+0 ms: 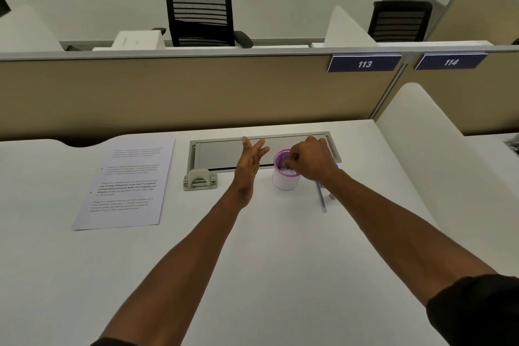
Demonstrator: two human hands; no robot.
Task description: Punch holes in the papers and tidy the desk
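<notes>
A printed sheet of paper [127, 185] lies flat on the white desk [196, 261] at the left. A grey hole punch [200, 179] stands to its right, by the metal cable hatch. A small white cup with a purple rim [284, 180] sits in the middle, with small white bits inside. My right hand [311, 159] hovers over the cup's mouth, fingers curled down into it; what they pinch is hidden. My left hand [250, 160] hangs just left of the cup, fingers spread and straight, touching nothing.
A pen [322, 198] lies on the desk under my right wrist. The grey cable hatch [219, 152] is set into the desk's back. A tan partition [168, 93] with signs 113 and 114 rises behind, and a white side divider [415, 132] stands on the right.
</notes>
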